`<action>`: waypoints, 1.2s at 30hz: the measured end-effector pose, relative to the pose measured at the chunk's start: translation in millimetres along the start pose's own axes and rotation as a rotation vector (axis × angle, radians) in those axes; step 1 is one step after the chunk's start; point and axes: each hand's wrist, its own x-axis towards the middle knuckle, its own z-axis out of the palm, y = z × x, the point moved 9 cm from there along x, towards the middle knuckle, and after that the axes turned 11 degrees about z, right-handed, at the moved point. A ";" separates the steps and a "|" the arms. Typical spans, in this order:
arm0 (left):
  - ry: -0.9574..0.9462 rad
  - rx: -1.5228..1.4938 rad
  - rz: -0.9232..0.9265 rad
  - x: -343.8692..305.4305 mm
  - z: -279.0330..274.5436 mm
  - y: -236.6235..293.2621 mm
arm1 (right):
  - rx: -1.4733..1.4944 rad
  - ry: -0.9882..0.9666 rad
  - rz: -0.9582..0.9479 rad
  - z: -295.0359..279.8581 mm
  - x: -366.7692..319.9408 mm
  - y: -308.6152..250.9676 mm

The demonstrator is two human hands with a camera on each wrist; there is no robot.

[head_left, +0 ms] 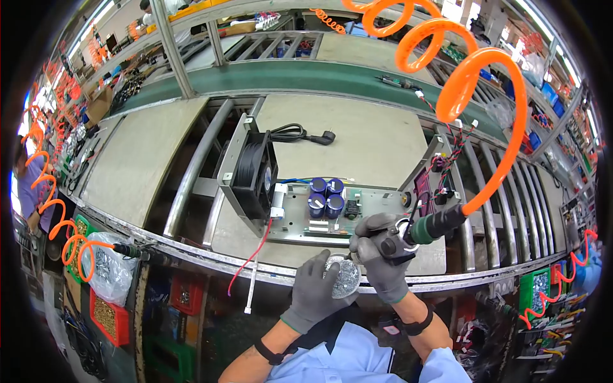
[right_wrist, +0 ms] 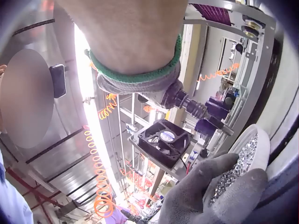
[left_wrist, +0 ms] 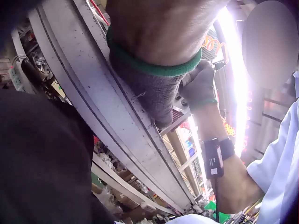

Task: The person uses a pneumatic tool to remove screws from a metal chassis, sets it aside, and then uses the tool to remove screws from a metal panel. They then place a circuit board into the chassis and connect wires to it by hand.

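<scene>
My gloved left hand (head_left: pixel 314 286) grips a round white dish (head_left: pixel 345 276) heaped with small silvery screws; in the right wrist view its thumb and fingers clasp the dish (right_wrist: pixel 259 156) by the rim. My gloved right hand (head_left: pixel 383 258) is curled round a pneumatic screwdriver (head_left: pixel 397 241), just right of the dish. The driver's bit end (right_wrist: pixel 226 128) points toward the screws in the right wrist view. Beyond both hands lies a metal chassis (head_left: pixel 290 223) with a circuit board, blue capacitors (head_left: pixel 325 198) and a black fan (head_left: pixel 252 175) mounted upright at its left.
An orange coiled hose (head_left: pixel 504 166) runs up from the driver. A black power plug (head_left: pixel 324 138) lies behind the chassis. A red wire (head_left: pixel 249 258) and white connector hang over the front rail. Metal rollers (head_left: pixel 198 169) flank the board, and red and green screw bins (head_left: pixel 110 319) stand at lower left.
</scene>
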 end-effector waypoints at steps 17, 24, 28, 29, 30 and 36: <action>-0.054 -0.064 -0.045 -5.6 0.6 -8.3 | 0.026 0.001 0.091 22.9 11.5 31.0; 0.000 -0.065 -0.058 -7.2 -2.1 -10.6 | 0.177 0.214 0.174 8.7 26.7 -13.9; -0.054 -0.038 -0.057 -3.3 -1.1 -9.8 | 0.115 0.212 0.042 -5.9 44.7 -37.1; -0.075 -0.031 -0.060 -2.3 -0.9 -9.0 | 0.097 0.206 0.037 -10.5 47.5 -34.0; -0.085 -0.031 -0.061 -1.8 -0.6 -8.6 | 0.078 0.199 0.033 -13.5 50.3 -31.8; -0.126 -0.040 -0.106 -5.2 5.0 -12.0 | -0.030 0.246 0.039 -16.2 55.7 -26.6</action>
